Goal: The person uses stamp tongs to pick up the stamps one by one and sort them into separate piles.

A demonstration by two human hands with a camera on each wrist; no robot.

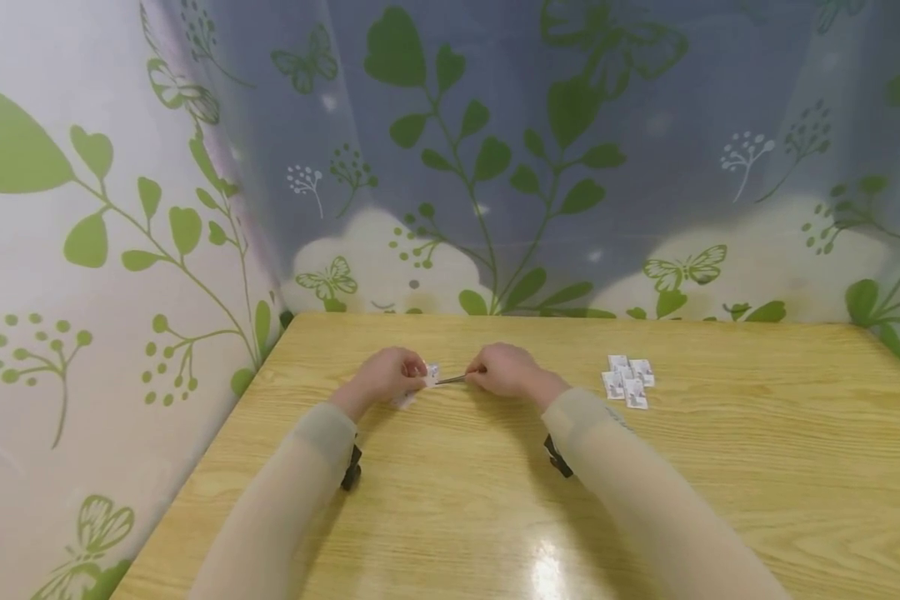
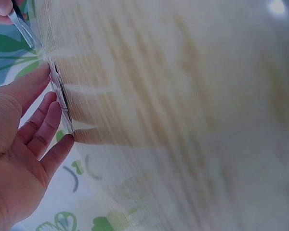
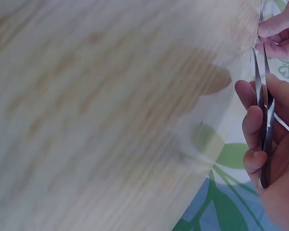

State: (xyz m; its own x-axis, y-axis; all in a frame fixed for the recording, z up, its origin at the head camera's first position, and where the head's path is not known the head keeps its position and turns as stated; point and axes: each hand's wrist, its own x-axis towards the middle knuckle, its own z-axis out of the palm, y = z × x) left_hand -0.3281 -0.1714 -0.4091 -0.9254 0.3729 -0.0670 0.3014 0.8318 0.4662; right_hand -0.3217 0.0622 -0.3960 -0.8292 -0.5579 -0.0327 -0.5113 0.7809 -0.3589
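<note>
My left hand (image 1: 392, 373) pinches a small white printed packet (image 1: 432, 372) at the left middle of the table. Another white packet (image 1: 405, 401) shows partly below that hand. In the left wrist view, the thumb and fingertips meet the thin silvery packet edge (image 2: 60, 94) close over the wood. My right hand (image 1: 506, 369) grips metal tweezers (image 3: 264, 120), fingers on one side and thumb on the other. The tweezers point left, and their tips overlap the packet in the head view. In the right wrist view, the tweezer tips stand slightly apart beside the left fingers.
Several small white packets (image 1: 635, 393) lie in an overlapping cluster to the right on the wooden table (image 1: 450, 517). A patterned curtain (image 1: 495, 167) hangs behind the far edge, and a similar leaf-print cloth (image 1: 82, 292) borders the left side.
</note>
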